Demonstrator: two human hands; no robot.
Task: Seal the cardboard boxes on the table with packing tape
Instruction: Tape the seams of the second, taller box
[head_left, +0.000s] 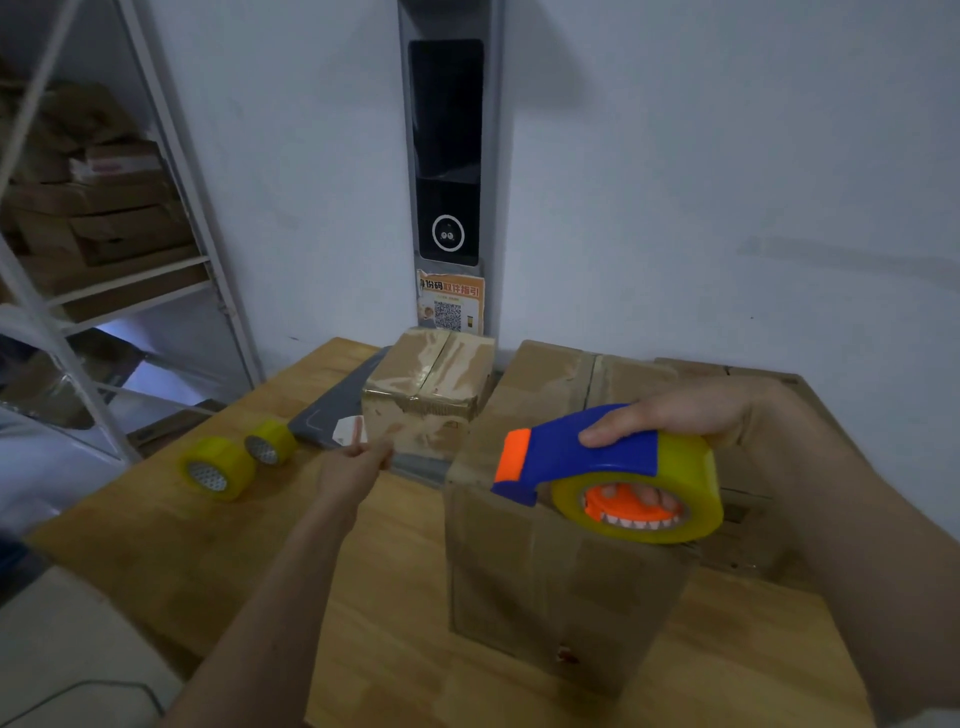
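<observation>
A tall cardboard box (550, 587) stands on the wooden table (218, 561) in front of me. My right hand (691, 415) grips a blue and orange tape dispenser (582, 452) with a yellow tape roll (691, 483), held over the box's near top edge. My left hand (358, 462) is stretched out left of the box with its fingers pinched together, seemingly on a clear tape end that I cannot make out. A smaller taped box (431, 389) stands behind, at the table's far edge.
Two spare yellow tape rolls (215, 467) (272, 441) lie on the table's left. A dark grey flat item (337, 410) lies by the small box. More boxes (748, 467) sit to the right. A metal shelf rack (104, 234) with cartons stands far left.
</observation>
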